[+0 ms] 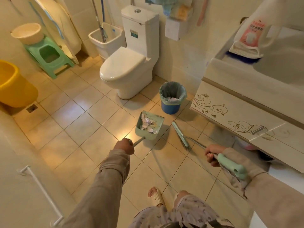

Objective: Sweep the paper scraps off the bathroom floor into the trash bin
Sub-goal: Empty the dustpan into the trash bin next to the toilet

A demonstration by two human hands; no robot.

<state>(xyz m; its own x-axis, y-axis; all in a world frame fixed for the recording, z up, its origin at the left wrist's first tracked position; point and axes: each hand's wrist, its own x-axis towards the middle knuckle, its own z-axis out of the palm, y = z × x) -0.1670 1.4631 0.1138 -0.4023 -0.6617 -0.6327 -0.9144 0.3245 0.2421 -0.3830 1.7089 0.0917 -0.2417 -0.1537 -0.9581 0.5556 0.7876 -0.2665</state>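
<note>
A pale green dustpan (156, 129) hangs just above the tiled floor, tilted up, with white paper scraps (148, 123) heaped inside. My left hand (125, 145) grips its thin metal handle. My right hand (212, 153) holds the broom's metal shaft next to its green grip; the green broom head (180, 135) rests on the floor just right of the dustpan. The blue trash bin (171, 107), lined with a grey-green bag, stands beyond the dustpan, between the toilet and the cabinet, with some paper in it.
A white toilet (126, 66) stands behind the bin. The sink cabinet (230, 111) juts in at the right. A yellow tub (14, 86), a green stool (49, 55) with a basin, and a mop sink (105, 38) line the left and back. My slippered foot (156, 196) is near the bottom.
</note>
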